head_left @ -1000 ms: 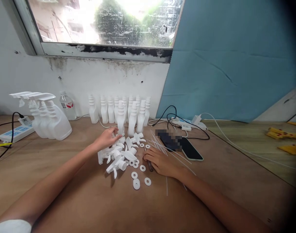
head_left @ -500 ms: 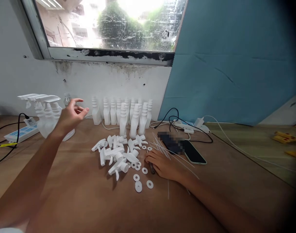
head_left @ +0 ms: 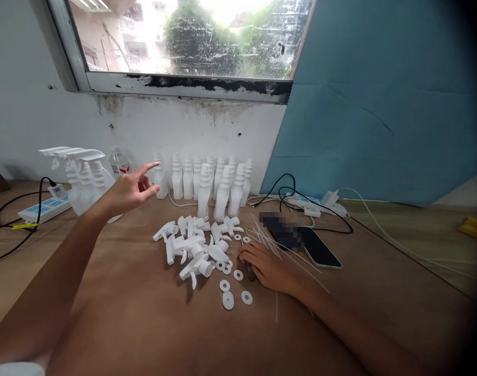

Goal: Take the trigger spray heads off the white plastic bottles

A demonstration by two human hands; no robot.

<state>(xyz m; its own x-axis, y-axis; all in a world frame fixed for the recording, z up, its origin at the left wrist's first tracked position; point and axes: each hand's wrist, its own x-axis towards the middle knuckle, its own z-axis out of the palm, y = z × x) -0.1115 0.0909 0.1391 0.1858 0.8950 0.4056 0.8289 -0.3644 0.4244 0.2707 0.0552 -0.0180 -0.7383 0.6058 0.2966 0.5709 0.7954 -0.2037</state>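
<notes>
The left hand [head_left: 134, 189] hangs in the air with its fingers spread and nothing in it, near a lone white plastic bottle with a ringed neck [head_left: 162, 183]; I cannot tell if a fingertip touches it. The right hand [head_left: 270, 265] lies curled over a thin tool with a dark, stick-like handle [head_left: 250, 272], but I cannot tell if it grips it. If the left hand swings too far, the lone bottle could tip, because it is tall and skinny. The other tall, wavy white plastic bottles [head_left: 223, 196] stand close together, so one fall could push over more. A bumpy pile of smooth white plastic spray heads with curved triggers [head_left: 189, 243] sits on the flat brown table [head_left: 144, 324] between the hands, and a bump could make it slide apart. The flat white rings with round holes [head_left: 250, 301] could skid away if brushed. The thin, pale tubes, straight like dry noodles [head_left: 276, 308], could bend if the right arm [head_left: 352, 321] presses down.
</notes>
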